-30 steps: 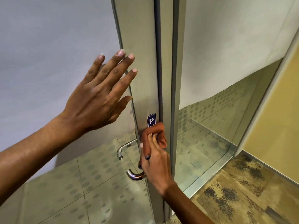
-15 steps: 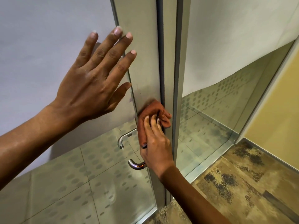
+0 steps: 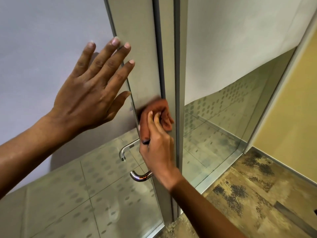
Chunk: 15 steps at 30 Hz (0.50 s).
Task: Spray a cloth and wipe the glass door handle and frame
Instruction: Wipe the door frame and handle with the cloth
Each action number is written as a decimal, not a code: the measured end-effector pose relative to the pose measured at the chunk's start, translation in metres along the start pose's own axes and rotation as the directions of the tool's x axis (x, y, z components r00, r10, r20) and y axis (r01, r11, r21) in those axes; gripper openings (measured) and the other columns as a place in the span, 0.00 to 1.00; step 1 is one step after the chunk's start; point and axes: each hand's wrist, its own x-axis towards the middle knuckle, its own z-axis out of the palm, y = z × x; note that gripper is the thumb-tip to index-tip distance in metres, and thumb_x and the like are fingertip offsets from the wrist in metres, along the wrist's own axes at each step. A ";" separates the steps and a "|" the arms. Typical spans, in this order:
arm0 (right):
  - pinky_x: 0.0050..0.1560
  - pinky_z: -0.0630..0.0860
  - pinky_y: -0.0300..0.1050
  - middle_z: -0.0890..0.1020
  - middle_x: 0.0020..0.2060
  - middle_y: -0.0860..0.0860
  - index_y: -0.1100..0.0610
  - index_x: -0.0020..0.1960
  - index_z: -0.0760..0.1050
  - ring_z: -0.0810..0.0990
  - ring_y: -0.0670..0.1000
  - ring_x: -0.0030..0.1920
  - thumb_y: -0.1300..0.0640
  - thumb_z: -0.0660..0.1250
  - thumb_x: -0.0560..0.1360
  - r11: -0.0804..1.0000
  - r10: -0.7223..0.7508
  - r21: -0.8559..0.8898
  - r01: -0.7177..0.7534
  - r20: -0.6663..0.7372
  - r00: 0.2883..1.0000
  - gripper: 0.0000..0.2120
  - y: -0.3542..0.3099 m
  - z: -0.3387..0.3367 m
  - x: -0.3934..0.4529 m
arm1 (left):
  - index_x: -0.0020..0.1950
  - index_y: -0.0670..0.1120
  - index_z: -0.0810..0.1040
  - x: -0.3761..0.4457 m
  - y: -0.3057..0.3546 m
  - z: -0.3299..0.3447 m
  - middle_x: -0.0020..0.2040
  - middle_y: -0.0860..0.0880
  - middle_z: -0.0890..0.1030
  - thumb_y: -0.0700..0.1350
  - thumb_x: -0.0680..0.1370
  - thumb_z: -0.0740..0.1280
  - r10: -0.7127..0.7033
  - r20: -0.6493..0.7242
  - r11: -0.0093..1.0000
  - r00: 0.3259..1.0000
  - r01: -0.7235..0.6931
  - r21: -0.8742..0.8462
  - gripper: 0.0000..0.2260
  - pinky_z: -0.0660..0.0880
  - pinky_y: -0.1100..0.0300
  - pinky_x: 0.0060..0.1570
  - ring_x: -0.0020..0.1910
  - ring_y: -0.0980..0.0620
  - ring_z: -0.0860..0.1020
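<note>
Cloth [image 3: 155, 111] sits bunched on the upright door frame [image 3: 145, 66], just above the handle [image 3: 139, 176].
Your right hand [image 3: 158, 152] grip pinches it; the frame's long axis runs vertically, and your left hand [image 3: 89, 93] lies spread flat beside.

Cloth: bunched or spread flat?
Bunched. The cloth sits crumpled under the right hand, folds showing past the fingertips, pressed against the door frame.

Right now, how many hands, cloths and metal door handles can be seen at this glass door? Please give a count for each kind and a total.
Bare hands: 2, the left hand flat on the glass, the right hand pressing the cloth
Rust-orange cloths: 1
Curved silver metal door handles: 2, inner, outer
Total: 5
</note>
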 end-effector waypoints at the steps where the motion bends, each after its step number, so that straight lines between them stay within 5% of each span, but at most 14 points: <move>1: 0.67 0.73 0.55 0.68 0.73 0.63 0.59 0.76 0.60 0.72 0.64 0.69 0.57 0.70 0.72 0.998 -0.045 -0.044 0.044 -0.027 0.999 0.35 -0.003 -0.003 0.007 | 0.81 0.40 0.58 0.000 0.000 0.000 0.82 0.38 0.56 0.53 0.85 0.55 0.000 0.000 1.000 1.000 0.000 -0.007 0.28 0.51 0.37 0.79 0.82 0.39 0.52; 7: 0.66 0.72 0.55 0.66 0.74 0.62 0.57 0.77 0.56 0.69 0.64 0.71 0.57 0.70 0.72 0.982 -0.014 -0.183 0.041 0.149 0.989 0.38 0.021 0.003 -0.008 | 0.81 0.41 0.56 -0.001 -0.001 0.001 0.82 0.38 0.55 0.54 0.86 0.54 0.011 0.004 0.999 1.000 -0.011 -0.038 0.28 0.47 0.39 0.79 0.82 0.39 0.52; 11: 0.73 0.66 0.52 0.64 0.75 0.60 0.58 0.78 0.54 0.63 0.61 0.75 0.62 0.68 0.74 0.987 0.129 -0.128 -0.096 0.278 0.952 0.37 0.047 0.013 -0.031 | 0.81 0.40 0.56 -0.001 -0.001 0.001 0.82 0.37 0.55 0.55 0.86 0.54 0.008 -0.001 0.999 1.000 -0.008 -0.049 0.28 0.47 0.39 0.79 0.82 0.38 0.53; 15: 0.74 0.59 0.39 0.69 0.73 0.56 0.56 0.77 0.60 0.66 0.54 0.73 0.68 0.67 0.73 0.986 0.163 -0.003 -0.167 0.243 0.956 0.35 0.055 0.009 -0.035 | 0.81 0.41 0.57 -0.001 0.000 0.001 0.82 0.37 0.56 0.55 0.85 0.55 0.009 -0.008 0.998 1.000 -0.009 -0.063 0.28 0.47 0.39 0.79 0.82 0.38 0.53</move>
